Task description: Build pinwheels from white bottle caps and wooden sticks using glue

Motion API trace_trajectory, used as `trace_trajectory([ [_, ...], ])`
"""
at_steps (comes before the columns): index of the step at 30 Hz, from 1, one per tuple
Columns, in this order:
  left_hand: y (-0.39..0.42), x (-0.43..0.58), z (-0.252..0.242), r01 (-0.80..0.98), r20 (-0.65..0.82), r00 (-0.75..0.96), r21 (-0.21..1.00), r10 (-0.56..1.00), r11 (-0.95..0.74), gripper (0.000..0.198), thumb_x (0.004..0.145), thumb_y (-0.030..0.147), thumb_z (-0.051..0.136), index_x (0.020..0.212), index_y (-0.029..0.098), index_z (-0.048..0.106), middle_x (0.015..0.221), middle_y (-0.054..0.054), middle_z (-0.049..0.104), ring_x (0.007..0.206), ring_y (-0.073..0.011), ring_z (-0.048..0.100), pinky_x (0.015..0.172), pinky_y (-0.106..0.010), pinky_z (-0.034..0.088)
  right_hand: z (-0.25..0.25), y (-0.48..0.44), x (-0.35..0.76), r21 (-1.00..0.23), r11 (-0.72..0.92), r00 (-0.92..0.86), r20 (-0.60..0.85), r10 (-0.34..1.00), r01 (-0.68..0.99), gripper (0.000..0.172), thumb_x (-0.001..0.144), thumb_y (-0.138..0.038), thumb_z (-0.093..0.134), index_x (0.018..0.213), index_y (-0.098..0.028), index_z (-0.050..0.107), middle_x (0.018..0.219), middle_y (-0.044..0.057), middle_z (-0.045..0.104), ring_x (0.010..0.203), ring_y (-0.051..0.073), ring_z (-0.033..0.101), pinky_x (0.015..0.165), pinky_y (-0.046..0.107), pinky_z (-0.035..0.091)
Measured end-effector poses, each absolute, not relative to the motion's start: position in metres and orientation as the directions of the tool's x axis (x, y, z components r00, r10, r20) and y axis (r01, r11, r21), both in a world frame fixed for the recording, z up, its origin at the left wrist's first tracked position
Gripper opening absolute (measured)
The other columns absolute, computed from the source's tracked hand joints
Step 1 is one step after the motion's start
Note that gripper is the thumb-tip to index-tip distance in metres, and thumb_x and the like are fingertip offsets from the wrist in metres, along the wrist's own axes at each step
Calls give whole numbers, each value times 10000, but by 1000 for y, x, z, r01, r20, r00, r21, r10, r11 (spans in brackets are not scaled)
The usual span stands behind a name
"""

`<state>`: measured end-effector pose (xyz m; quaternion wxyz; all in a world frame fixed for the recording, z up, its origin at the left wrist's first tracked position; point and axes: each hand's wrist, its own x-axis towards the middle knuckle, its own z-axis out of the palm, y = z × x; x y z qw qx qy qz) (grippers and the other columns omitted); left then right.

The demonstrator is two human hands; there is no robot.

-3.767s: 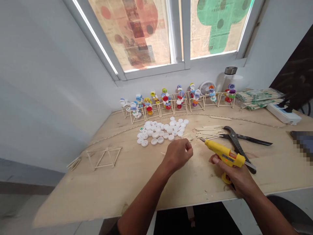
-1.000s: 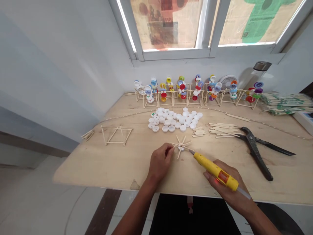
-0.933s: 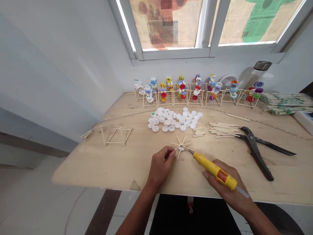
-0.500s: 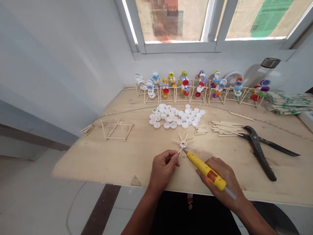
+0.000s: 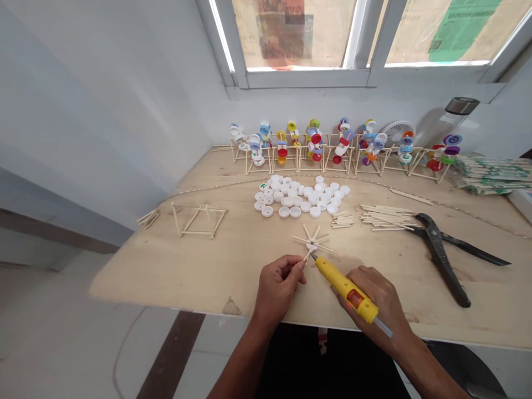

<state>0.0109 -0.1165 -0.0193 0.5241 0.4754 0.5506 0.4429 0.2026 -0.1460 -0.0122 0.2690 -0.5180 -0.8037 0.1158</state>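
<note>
My left hand pinches a thin wooden stick between thumb and fingers, and the stick's far end reaches a white bottle cap. Several sticks radiate from that cap in a star on the plywood table. My right hand is wrapped around a yellow hot glue gun, whose metal nozzle points at the cap, almost touching it.
Loose white caps lie in a heap beyond the star, beside cut sticks and black-handled shears. A stick frame lies left. Cap-decorated stick stands line the wall below the window.
The stick star has appeared on the table since the oldest frame. The glue gun has swung over, its nozzle now at the cap, and my left hand has moved in with a stick.
</note>
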Motion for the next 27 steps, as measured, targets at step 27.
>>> trace_trajectory([
  [27,-117,12,-21,87,-111,-33,990,993,113,201,719,329,619,750,133,658,494,30,540,474,-85,478,465,-184,368,-13,-148,202,-482,432,-306,319,897,763,224,830,-288,515,649,-188,429,596,-2,501,560,135,424,562,267,274],
])
